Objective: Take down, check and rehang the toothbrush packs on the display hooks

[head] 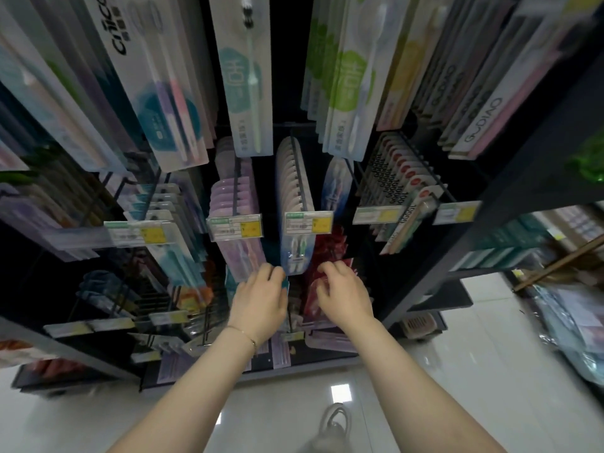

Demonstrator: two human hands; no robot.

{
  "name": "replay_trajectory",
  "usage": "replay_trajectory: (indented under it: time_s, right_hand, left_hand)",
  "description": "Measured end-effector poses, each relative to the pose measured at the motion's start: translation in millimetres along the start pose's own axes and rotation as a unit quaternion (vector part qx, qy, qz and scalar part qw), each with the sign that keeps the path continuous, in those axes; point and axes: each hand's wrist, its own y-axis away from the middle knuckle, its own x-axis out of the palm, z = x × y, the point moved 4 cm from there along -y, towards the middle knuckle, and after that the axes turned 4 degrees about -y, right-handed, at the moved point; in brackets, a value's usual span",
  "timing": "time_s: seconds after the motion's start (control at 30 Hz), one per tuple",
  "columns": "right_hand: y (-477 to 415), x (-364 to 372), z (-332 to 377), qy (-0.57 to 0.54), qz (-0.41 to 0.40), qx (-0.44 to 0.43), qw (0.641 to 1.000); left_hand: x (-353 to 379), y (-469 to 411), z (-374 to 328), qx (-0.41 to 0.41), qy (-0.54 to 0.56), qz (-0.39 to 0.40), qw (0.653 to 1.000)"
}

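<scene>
Directly below the centre price tag (309,222) hangs a clear toothbrush pack (295,253). Left hand (261,300), below-left of the tag, curls its fingers round a teal-edged pack (285,284). Right hand (344,294), below-right of the tag, has fingers curled against the red packs (327,250); whether it grips them cannot be told.

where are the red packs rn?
Head view, just right of centre: the red packs hang below the middle price label, with the right hand gripping them.
</scene>
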Motion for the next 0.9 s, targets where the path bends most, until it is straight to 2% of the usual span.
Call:
replay_trajectory:
  time_s: [0.3, 0.47, 0.67, 0.77, 0.9]
  right_hand:
    - [-12, -25, -44, 0.032, -0.005, -0.003, 0.999]
    - [-28, -41, -71, 0.010, -0.005, -0.005, 1.000]
    - [-48, -51, -99, -0.013, 0.011, -0.023, 1.000]
    - [-64, -49, -105, -0.017, 0.026, -0.043, 0.999]
    - [-81, -41, -113, -0.012, 0.033, -0.072, 0.997]
  left_hand:
    - [15, -22, -59, 0.023, -0.039, 0.011, 0.999]
    - [26, -46, -89, 0.028, -0.031, 0.020, 0.999]
    - [38, -73, -116, -0.021, 0.007, 0.039, 0.999]
    - [39, -91, -121, -0.048, 0.040, 0.038, 0.997]
    - [43, -111, -118, -0.063, 0.032, 0.015, 0.997]
